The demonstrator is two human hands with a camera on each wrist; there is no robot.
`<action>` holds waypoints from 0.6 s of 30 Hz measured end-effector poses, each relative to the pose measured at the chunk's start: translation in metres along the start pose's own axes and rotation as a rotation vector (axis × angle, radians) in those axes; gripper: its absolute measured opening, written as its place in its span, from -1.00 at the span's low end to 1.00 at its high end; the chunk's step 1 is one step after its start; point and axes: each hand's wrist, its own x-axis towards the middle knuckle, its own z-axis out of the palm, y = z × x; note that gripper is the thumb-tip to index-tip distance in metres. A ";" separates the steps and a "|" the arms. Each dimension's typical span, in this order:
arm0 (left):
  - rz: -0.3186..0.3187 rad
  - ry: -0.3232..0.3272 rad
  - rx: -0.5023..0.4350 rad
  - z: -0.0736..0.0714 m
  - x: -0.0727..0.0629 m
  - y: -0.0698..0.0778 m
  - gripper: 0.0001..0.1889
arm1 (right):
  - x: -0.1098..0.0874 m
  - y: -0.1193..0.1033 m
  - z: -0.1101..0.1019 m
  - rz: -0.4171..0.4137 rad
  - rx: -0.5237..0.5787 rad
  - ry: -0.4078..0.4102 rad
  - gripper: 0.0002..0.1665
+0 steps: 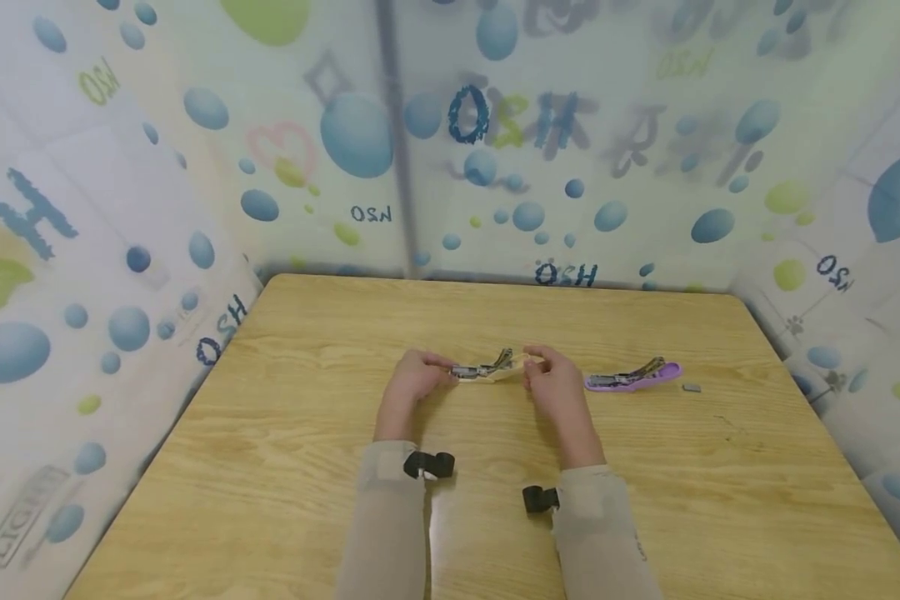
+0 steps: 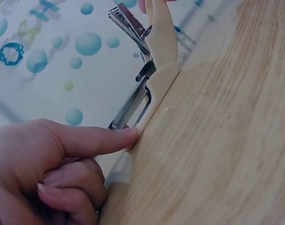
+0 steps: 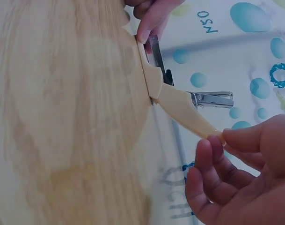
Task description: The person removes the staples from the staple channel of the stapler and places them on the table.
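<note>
A cream stapler lies swung wide apart on the table between both hands, its metal inner parts exposed. My left hand pinches the end of its straight half, close against the tabletop. In the left wrist view, the metal rail runs along the cream shell. My right hand pinches the tip of the other half between thumb and fingers. That half slants up off the table in the right wrist view, with a metal arm sticking out from it.
Right of the right hand rests a purple stapler, likewise opened out. A small grey strip sits just beyond its end. The wooden table meets a patterned curtain at the back and sides.
</note>
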 end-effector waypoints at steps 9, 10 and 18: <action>-0.007 -0.005 0.001 0.000 0.002 0.000 -0.72 | -0.008 -0.025 0.002 -0.035 0.067 0.084 -0.59; -0.003 -0.003 0.000 0.000 0.002 0.000 -0.71 | -0.009 -0.029 0.004 -0.046 0.075 0.086 -0.61; 0.002 0.000 0.004 0.001 0.003 -0.002 -0.73 | -0.006 -0.041 0.032 -0.068 0.063 -0.052 -0.61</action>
